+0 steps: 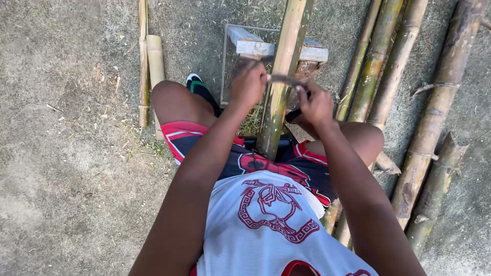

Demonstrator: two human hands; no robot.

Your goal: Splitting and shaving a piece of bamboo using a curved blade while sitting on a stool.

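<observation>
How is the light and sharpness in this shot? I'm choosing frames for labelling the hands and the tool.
Head view: bright daylight, hard and even on the ground, no strong glare. The left hand and right hand are slightly soft against the bamboo pole; the dark curved blade between them is small and hard to read. The stacked poles at right stay sharp; straight poles fan outward toward the edges.

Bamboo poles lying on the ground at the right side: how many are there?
5: three side by side beside the right hand, one long outer pole, one short piece. Others may be hidden.
</observation>
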